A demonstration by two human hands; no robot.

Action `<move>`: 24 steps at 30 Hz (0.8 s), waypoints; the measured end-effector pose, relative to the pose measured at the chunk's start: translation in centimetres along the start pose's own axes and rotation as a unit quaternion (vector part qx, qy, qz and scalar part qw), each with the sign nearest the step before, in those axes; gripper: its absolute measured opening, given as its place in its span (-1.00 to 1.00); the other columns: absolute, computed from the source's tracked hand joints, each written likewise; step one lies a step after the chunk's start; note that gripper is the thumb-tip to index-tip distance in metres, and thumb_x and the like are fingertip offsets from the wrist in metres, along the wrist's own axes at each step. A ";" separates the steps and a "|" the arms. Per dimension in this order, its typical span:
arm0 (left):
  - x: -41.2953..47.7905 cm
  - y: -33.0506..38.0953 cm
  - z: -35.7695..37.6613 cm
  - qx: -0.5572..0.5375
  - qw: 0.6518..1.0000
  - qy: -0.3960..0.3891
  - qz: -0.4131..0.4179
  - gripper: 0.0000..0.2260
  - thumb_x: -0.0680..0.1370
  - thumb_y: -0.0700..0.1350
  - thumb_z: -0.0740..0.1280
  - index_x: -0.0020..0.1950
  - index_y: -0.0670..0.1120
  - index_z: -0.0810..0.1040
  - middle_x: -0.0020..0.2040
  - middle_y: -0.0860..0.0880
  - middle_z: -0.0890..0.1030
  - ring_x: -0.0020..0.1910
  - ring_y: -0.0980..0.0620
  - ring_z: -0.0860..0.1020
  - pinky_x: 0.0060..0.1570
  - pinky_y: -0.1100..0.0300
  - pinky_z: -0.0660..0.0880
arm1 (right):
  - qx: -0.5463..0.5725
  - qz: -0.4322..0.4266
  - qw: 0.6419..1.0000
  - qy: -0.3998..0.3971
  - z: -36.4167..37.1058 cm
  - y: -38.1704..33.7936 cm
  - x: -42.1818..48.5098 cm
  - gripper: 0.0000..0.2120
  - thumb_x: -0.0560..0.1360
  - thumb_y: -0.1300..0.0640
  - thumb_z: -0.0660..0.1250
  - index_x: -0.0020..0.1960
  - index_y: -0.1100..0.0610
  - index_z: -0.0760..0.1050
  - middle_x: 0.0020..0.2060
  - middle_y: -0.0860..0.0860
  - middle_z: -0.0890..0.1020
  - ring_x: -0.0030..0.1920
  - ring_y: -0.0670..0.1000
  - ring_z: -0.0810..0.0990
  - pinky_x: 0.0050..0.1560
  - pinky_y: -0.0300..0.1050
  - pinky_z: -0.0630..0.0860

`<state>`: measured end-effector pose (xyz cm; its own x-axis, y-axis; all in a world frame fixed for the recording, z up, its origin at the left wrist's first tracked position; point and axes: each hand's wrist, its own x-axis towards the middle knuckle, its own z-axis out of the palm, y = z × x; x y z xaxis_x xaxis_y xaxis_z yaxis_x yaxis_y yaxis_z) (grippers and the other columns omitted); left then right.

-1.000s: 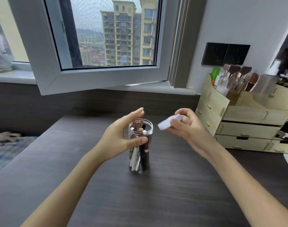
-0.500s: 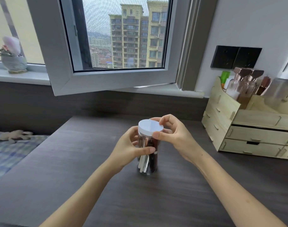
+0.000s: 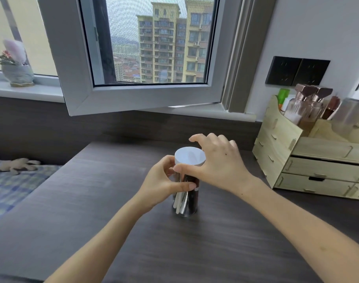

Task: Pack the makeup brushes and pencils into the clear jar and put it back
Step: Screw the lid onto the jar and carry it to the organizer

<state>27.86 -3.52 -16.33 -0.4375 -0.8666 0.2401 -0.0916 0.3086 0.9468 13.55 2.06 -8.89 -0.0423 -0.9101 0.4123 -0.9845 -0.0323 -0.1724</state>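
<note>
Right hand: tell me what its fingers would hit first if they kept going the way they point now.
The right hand points left and away over the white lid. Past the lid the way looks free until the dark wall panel under the window, though depth is unclear.

No legible text, labels, brands or numbers: clear jar (image 3: 185, 203), its white lid (image 3: 190, 156), wooden organiser (image 3: 284, 148) bottles all unreadable

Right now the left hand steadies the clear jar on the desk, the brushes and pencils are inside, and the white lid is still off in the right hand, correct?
Not quite. The head view shows the white lid sitting on the clear jar, with the right hand gripping its rim. The rest holds: left hand steadies the jar on the desk, brushes and pencils inside.
</note>
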 end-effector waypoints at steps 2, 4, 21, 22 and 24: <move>0.0 0.0 -0.1 0.001 1.000 -0.003 0.003 -0.55 0.25 -0.20 0.61 0.06 -0.07 0.54 0.01 0.01 0.69 0.05 0.10 0.63 0.10 0.26 0.51 | 0.045 -0.035 0.995 -0.083 -0.9 0.5 0.4 -0.31 0.37 -0.39 0.17 0.42 -0.12 0.23 0.30 -0.04 0.41 0.33 0.04 0.31 0.35 0.02 0.22; 0.1 -0.1 -0.1 0.005 1.000 -0.008 0.007 -0.51 0.23 -0.14 0.61 0.10 -0.04 0.54 0.05 0.02 0.68 0.07 0.10 0.62 0.10 0.26 0.50 | 0.118 -0.070 0.974 -0.180 -1.9 0.9 0.6 -0.35 0.46 -0.33 0.04 0.49 -0.13 0.09 0.42 -0.05 0.34 0.43 0.00 0.24 0.41 -0.03 0.21; 0.1 0.0 -0.1 0.016 1.000 -0.009 0.001 -0.42 0.11 0.09 0.57 0.08 0.03 0.54 0.03 0.07 0.67 0.03 0.16 0.61 0.03 0.36 0.46 | 0.112 -0.135 0.968 -0.179 -2.7 1.9 1.8 -0.37 0.44 -0.02 0.36 0.46 0.00 0.23 0.24 -0.06 0.50 0.22 -0.07 0.45 0.24 -0.13 0.39; 0.1 0.1 -0.1 0.017 1.000 -0.009 -0.001 -0.42 0.11 0.09 0.57 0.08 0.03 0.54 0.03 0.08 0.67 0.03 0.16 0.60 0.03 0.36 0.46 | 0.103 -0.136 0.968 -0.185 -2.9 1.9 1.9 -0.36 0.43 -0.05 0.36 0.45 0.01 0.24 0.22 -0.06 0.50 0.17 -0.08 0.46 0.20 -0.16 0.40; 0.1 0.1 -0.1 0.019 1.000 -0.008 -0.002 -0.45 0.13 0.04 0.59 0.07 0.02 0.54 0.03 0.08 0.67 0.02 0.17 0.60 0.02 0.38 0.45 | 0.061 -0.135 0.971 -0.189 -2.9 1.7 2.2 -0.35 0.42 -0.15 0.33 0.44 0.01 0.26 0.16 -0.07 0.49 0.06 -0.08 0.46 0.08 -0.19 0.38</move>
<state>27.86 -3.59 -16.17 -0.4511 -0.8618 0.2319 -0.1275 0.3194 0.9390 11.34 1.22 -5.69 0.3021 -0.9476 0.1040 -0.9228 -0.3181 -0.2173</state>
